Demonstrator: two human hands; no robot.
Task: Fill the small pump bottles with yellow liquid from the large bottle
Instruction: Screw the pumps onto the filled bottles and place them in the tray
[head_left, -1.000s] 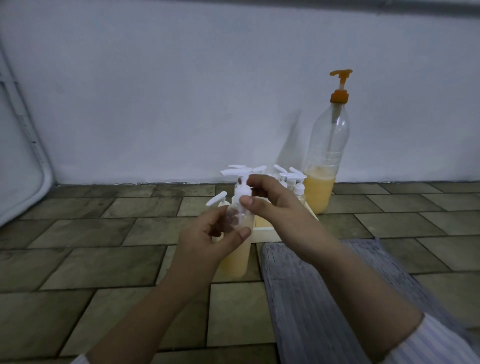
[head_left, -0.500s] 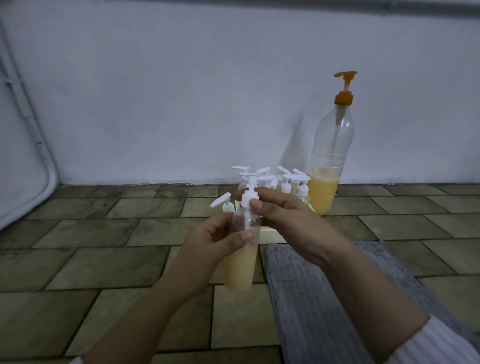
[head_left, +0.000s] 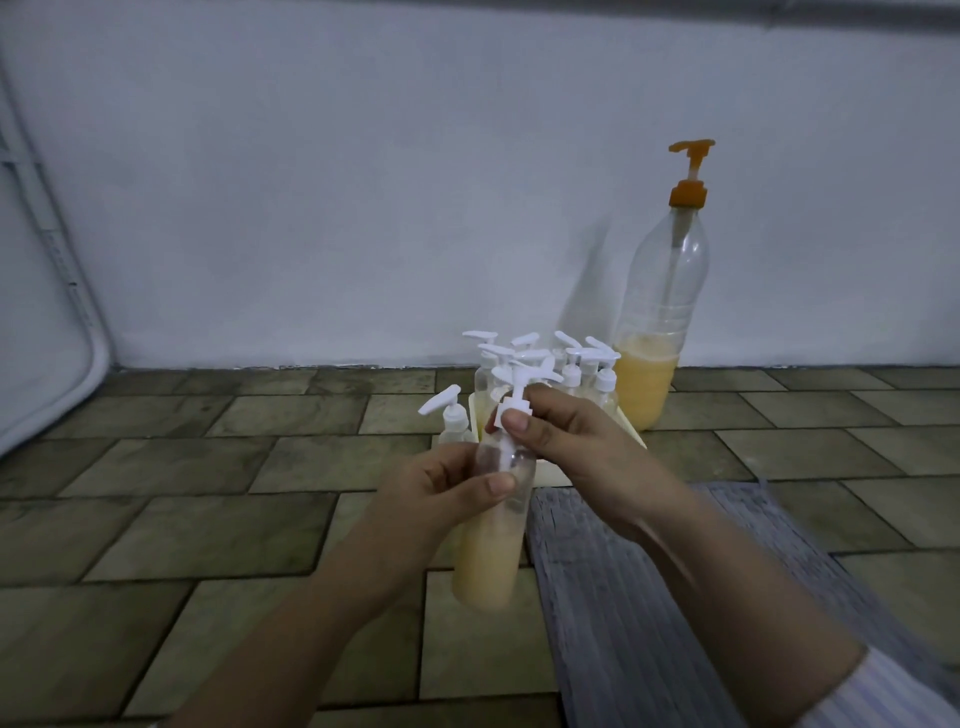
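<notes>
My left hand (head_left: 441, 499) grips a small clear bottle (head_left: 491, 551), about two thirds full of yellow liquid, held up above the floor. My right hand (head_left: 566, 441) pinches the collar of its white pump cap (head_left: 517, 400) at the bottle's neck. Behind them, several small pump bottles (head_left: 571, 369) stand in a pale tray (head_left: 631, 431). One more small pump bottle (head_left: 452, 415) stands on the floor left of the tray. The large clear bottle (head_left: 657, 332) with an orange pump stands by the wall, its bottom third holding yellow liquid.
The floor (head_left: 208, 493) is made of olive-brown tiles. A grey striped mat (head_left: 649, 597) lies under my right forearm. A white wall (head_left: 363, 182) closes the back, and a pale curved panel (head_left: 47, 338) stands at the far left.
The held bottle has come lower and nearer to me. My right hand's fingers have shifted on the pump cap's collar at the neck. The view has tilted slightly.
</notes>
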